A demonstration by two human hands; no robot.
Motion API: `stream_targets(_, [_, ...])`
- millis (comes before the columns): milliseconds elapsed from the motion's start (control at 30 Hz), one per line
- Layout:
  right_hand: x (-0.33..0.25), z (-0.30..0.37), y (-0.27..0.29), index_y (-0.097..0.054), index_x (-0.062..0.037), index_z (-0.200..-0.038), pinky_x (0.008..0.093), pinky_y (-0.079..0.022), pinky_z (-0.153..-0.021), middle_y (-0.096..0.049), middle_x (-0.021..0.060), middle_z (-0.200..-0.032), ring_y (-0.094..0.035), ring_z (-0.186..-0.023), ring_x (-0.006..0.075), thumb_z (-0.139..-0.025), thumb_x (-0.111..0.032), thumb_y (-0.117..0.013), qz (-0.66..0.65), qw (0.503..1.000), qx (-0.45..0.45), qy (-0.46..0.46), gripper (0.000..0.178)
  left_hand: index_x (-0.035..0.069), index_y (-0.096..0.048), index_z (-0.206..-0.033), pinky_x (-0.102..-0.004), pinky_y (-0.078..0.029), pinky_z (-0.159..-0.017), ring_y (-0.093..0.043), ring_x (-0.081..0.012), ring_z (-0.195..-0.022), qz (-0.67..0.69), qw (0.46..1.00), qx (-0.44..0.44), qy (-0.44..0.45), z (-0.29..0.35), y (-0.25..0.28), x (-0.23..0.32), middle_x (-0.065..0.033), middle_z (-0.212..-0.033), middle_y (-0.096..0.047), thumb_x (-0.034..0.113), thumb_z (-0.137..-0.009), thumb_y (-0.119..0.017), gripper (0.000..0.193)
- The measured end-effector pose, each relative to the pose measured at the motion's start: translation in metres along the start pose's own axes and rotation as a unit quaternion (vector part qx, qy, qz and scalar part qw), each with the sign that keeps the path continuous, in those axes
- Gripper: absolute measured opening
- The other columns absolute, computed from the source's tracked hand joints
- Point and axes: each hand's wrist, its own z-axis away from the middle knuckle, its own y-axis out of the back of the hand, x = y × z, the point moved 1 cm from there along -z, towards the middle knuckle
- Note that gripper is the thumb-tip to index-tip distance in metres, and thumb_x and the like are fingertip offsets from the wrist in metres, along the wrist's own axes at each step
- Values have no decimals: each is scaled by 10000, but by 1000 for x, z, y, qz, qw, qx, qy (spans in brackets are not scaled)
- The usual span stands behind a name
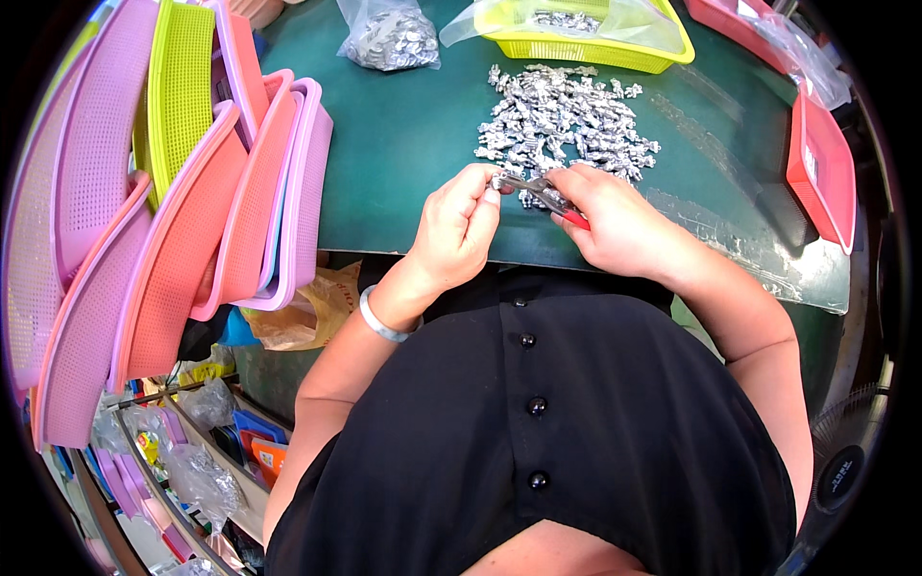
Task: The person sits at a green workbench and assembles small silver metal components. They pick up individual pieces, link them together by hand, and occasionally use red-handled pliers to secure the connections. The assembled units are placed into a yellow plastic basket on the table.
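Metal piece point(497, 180), pliers point(549, 198) in curled hands point(453, 228)

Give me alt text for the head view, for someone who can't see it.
The left hand pinches a small silvery piece and the right hand holds red-handled pliers to it, at a green table. A heap of silvery pieces lies beyond; colourful baskets crowd the left.

Small silver metal pieces point(567, 120) lie on the flat green surface point(403, 144), in front of the rectangular yellow plastic basket point(581, 50).
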Motion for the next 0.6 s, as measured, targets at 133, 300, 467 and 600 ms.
stream_targets(133, [-6, 0, 1, -528, 17, -933, 417, -453, -676, -569, 182, -792, -563, -759, 362, -773, -164, -594, -11, 1000, 6, -11, 251, -20, -510, -941, -183, -346, -487, -402, -33, -529, 42, 999, -5, 31, 3, -1, -3, 9, -670, -473, 70, -907, -375, 166])
stream_targets(300, [-6, 0, 5, -532, 4, -921, 413, -450, -645, -570, 160, -751, -567, -728, 343, -782, -175, -589, -8, 1000, -8, 5, 234, -29, -504, -962, -187, -355, -503, -410, -45, -550, 99, 995, 12, 25, 6, -1, -2, -2, -699, -467, 55, -907, -366, 171])
stream_targets(467, [-4, 2, 8, -527, 1, -905, 411, -450, -634, -568, 157, -749, -568, -721, 333, -780, -184, -592, -8, 1000, -1, 18, 233, -30, -505, -967, -187, -356, -503, -408, -48, -548, 84, 996, 12, -4, 3, 1, 2, 1, -692, -457, 35, -901, -365, 169])
stream_targets(600, [-5, 2, 8, -524, -2, -897, 409, -450, -629, -565, 156, -740, -565, -715, 336, -776, -181, -594, -7, 1000, 5, 19, 227, -36, -512, -955, -181, -350, -494, -408, -39, -541, 50, 999, 3, -12, 2, 2, 6, -1, -702, -468, 31, -897, -368, 169])
